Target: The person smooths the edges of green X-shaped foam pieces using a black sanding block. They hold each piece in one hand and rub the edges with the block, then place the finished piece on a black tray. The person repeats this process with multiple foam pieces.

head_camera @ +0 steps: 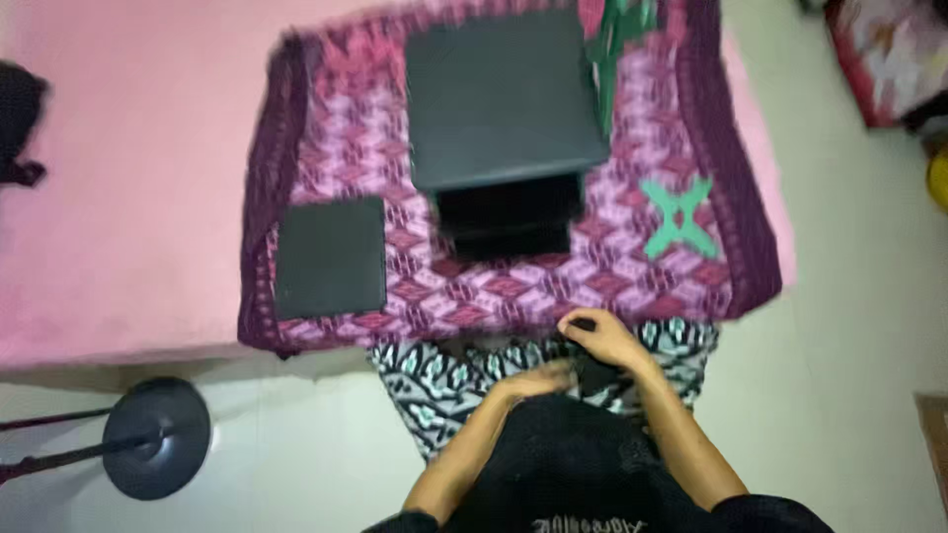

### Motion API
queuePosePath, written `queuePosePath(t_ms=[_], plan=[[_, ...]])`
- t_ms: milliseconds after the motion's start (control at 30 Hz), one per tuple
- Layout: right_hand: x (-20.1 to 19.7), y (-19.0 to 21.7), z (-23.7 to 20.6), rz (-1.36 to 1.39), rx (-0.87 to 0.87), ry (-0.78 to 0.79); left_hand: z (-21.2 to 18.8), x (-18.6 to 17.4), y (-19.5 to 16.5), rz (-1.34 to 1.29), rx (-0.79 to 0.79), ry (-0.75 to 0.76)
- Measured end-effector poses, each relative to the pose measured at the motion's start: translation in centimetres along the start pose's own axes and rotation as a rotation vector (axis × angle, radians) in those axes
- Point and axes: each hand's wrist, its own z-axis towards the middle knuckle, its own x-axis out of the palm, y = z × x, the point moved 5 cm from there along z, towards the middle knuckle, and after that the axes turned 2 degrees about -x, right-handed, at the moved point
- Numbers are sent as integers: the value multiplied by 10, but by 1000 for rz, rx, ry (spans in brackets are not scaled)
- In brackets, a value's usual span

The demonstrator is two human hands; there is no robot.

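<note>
My right hand point(604, 341) is curled at the near edge of the purple patterned cloth point(652, 128), its fingers closed on a small black object point(583, 324). Just below it, my left hand point(538, 379) lies over my lap and touches a dark piece point(594, 375) between the two hands; blur hides its grip. Beyond the hands, a large black box point(504, 94) sits on the cloth with a dark open part point(509, 217) under it. A flat black square point(331, 257) lies to its left and a green X-shaped piece point(679, 217) to its right.
The cloth covers a pink surface point(128, 197) with a dark item point(20, 123) at its left edge. A round black stand base point(158, 436) with rods rests on the pale floor at lower left. A green piece point(617, 30) lies at the top; red patterned fabric point(884, 59) far right.
</note>
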Motion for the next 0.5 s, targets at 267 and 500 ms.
queuePosePath(t_ms=[267,500], plan=[[3,-15,-24,217,70,-96,9,11,2,694,-222,62],[-46,0,-18,139,-116,-334,-21,-42,-21,330,19,-585]])
